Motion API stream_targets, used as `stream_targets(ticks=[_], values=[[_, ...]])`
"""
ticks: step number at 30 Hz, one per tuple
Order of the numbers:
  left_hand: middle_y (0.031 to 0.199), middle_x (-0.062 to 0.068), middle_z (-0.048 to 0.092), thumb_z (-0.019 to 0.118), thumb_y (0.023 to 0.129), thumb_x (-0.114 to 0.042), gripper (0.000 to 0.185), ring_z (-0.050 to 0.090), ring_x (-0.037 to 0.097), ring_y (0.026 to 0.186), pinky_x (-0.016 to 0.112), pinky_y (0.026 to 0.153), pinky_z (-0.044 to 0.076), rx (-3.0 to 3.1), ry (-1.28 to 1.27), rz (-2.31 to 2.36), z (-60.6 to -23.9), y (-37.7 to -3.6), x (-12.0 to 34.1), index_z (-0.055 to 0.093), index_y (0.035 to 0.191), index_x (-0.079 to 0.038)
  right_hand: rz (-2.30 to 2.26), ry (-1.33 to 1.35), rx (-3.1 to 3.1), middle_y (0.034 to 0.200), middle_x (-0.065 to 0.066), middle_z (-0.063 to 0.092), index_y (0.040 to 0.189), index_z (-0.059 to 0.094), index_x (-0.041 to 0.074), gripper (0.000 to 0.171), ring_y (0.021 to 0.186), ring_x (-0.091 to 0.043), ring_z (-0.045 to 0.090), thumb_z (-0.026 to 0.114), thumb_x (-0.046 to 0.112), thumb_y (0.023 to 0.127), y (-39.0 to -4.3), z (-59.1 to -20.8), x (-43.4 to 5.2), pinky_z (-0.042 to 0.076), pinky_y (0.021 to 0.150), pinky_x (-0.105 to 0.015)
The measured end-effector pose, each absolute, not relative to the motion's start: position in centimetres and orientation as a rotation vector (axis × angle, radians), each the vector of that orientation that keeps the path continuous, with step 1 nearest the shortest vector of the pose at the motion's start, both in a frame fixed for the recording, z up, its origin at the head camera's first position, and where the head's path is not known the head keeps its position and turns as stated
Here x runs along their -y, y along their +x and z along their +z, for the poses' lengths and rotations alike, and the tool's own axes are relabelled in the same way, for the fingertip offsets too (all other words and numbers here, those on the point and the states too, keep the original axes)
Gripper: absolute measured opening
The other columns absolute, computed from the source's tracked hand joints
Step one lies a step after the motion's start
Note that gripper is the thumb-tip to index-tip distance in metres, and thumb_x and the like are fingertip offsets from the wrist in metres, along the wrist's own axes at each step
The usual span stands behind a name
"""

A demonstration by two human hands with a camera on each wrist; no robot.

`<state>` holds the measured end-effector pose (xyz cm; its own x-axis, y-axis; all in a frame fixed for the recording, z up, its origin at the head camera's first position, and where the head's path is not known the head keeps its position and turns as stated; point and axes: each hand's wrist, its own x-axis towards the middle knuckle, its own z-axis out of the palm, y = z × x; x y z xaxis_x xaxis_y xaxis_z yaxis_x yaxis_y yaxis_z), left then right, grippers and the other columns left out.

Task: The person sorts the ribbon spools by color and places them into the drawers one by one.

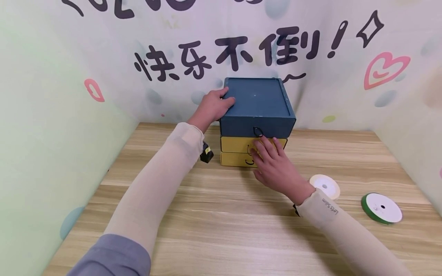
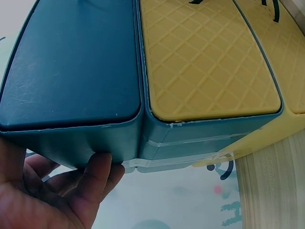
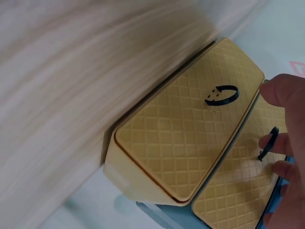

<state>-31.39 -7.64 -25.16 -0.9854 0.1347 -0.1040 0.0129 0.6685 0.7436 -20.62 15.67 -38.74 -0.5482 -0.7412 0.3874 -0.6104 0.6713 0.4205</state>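
A drawer box with a blue top unit (image 1: 257, 99) over a yellow middle drawer (image 3: 238, 186) and a yellow bottom drawer (image 3: 181, 129) stands against the back wall. My left hand (image 1: 214, 105) grips the upper left edge of the blue unit, thumb on top and the other fingers at its side. At the front, my right hand (image 1: 276, 165) has its fingers spread before the middle drawer. One fingertip is at the black loop handle (image 3: 272, 138) of that drawer, overlapping the loop. Another black loop handle (image 3: 226, 97) sits on the bottom drawer, below the thumb.
Right of the box, a white round spool (image 1: 324, 183) lies partly behind my right wrist. Farther right is a spool of green ribbon (image 1: 381, 208). A printed cloth (image 1: 172, 103) hangs behind the wooden table (image 1: 207, 230).
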Motion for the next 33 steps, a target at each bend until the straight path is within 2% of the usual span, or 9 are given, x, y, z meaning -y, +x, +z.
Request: stream_targets(ticks=[4,9,13,20,25,33], values=[[0.164,-0.002,0.022,0.047,0.102,-0.044,0.061,0.026,0.016,0.146,0.031,0.099,0.039,-2.731,0.127,1.219,-25.2,-31.4,7.7,0.025,0.158,-0.032,-0.272,1.043,2.317,0.146,-0.023,0.035,0.122,0.060,-0.001,0.055,0.143,-0.042,0.023,0.075,0.035,0.083,-20.6,-39.0,-15.6,0.019,0.113,-0.059],[0.164,-0.002,0.022,0.048,0.102,-0.044,0.061,0.031,0.015,0.144,0.032,0.095,0.040,-2.731,0.125,1.221,-25.1,-31.4,7.6,0.026,0.158,-0.032,-0.208,1.059,2.350,0.144,-0.024,0.037,0.122,0.059,0.000,0.053,0.143,-0.043,0.021,0.074,0.034,0.084,-20.4,-38.9,-15.6,0.019,0.112,-0.060],[0.163,-0.002,0.023,0.048,0.102,-0.044,0.061,0.029,0.015,0.145,0.031,0.097,0.040,-2.730,0.126,1.230,-25.1,-31.3,7.6,0.026,0.158,-0.032,-0.121,1.055,2.346,0.142,-0.024,0.039,0.126,0.057,0.003,0.054,0.138,-0.044,0.027,0.075,0.029,0.083,-20.3,-38.5,-15.5,0.021,0.112,-0.060],[0.164,-0.002,0.021,0.047,0.102,-0.044,0.062,0.027,0.016,0.146,0.032,0.101,0.038,-2.726,0.136,1.221,-25.2,-31.4,7.7,0.024,0.158,-0.032,0.004,0.918,2.291,0.130,-0.025,0.047,0.130,0.052,0.002,0.054,0.121,-0.044,0.043,0.070,0.024,0.085,-20.3,-37.8,-15.2,0.033,0.103,-0.059],[0.164,-0.001,0.021,0.047,0.102,-0.043,0.062,0.026,0.017,0.147,0.033,0.108,0.036,-2.732,0.137,1.215,-25.2,-31.4,7.6,0.024,0.158,-0.031,0.006,0.837,2.306,0.125,-0.025,0.048,0.135,0.051,-0.001,0.060,0.113,-0.044,0.044,0.070,0.025,0.084,-20.4,-37.7,-14.7,0.036,0.098,-0.059],[0.164,-0.002,0.021,0.046,0.102,-0.044,0.062,0.027,0.016,0.146,0.033,0.103,0.038,-2.733,0.141,1.206,-25.1,-31.3,7.7,0.024,0.158,-0.031,0.027,0.766,2.303,0.119,-0.024,0.049,0.132,0.054,-0.001,0.057,0.109,-0.043,0.044,0.070,0.028,0.085,-20.5,-37.7,-13.9,0.037,0.093,-0.056]])
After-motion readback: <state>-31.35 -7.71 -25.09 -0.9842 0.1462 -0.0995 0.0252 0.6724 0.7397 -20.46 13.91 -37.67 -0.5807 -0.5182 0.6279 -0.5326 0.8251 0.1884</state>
